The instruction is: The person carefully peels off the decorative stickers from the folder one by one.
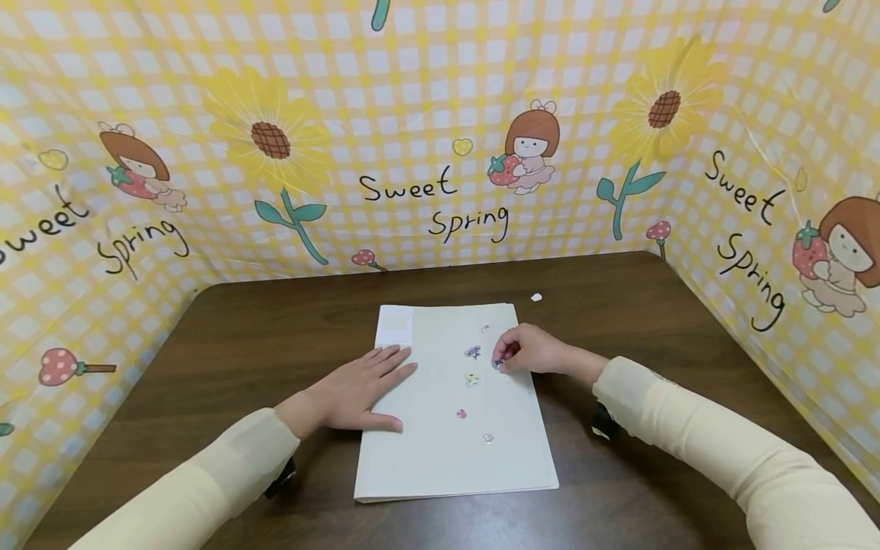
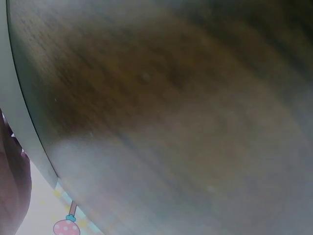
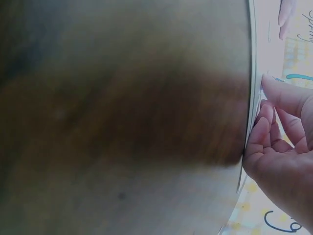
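Note:
A white folder or booklet (image 1: 426, 458) lies on the table. Spread fingers of my left hand (image 1: 357, 386) rest flat on its left side, just below a pale label (image 1: 395, 326). Near the right edge, my right hand (image 1: 529, 350) pinches a small dark purple sticker (image 1: 498, 365) against the cover, with thumb and fingertips hiding part of it. Several small stickers sit on the cover to the left of that hand, among them a purple one (image 1: 472, 352), a yellow-green one (image 1: 471, 380) and a pink one (image 1: 461, 414). In the right wrist view, the right hand (image 3: 281, 127) has curled fingers at the cover's edge.
A small white scrap (image 1: 536, 297) lies on the dark wooden table (image 1: 275, 321) beyond the folder's top right corner. Yellow checked cloth (image 1: 412, 92) with printed flowers and figures hangs around the back and sides. The left wrist view mostly shows blurred tabletop (image 2: 171, 98).

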Available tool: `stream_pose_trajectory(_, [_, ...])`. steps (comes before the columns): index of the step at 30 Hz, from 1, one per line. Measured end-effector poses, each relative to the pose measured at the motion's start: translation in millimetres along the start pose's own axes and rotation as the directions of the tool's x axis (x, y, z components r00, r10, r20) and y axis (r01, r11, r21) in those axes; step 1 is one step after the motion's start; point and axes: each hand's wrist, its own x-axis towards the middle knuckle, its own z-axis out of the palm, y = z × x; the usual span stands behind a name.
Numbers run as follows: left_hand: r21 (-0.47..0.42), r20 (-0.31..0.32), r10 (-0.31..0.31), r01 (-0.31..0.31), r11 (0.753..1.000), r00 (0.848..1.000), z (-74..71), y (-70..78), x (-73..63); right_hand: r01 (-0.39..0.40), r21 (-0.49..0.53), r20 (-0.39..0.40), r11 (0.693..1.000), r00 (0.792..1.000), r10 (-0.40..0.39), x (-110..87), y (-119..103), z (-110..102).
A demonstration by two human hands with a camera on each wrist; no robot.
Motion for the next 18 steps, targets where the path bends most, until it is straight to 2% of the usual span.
stream_pose_trajectory(11, [-0.006,-0.007,0.004,-0.004,1.000,1.000,-2.1,2.2,-0.9,0.014,0.029,0.027,0.999,1.000,-0.015,-1.6,-1.2,-5.0])
stream_pose_trajectory(18, [-0.002,0.001,0.001,-0.001,1.000,1.000,-2.5,1.6,-0.6,-0.008,0.069,0.038,0.998,0.999,0.006,-2.7,-2.5,-7.2])
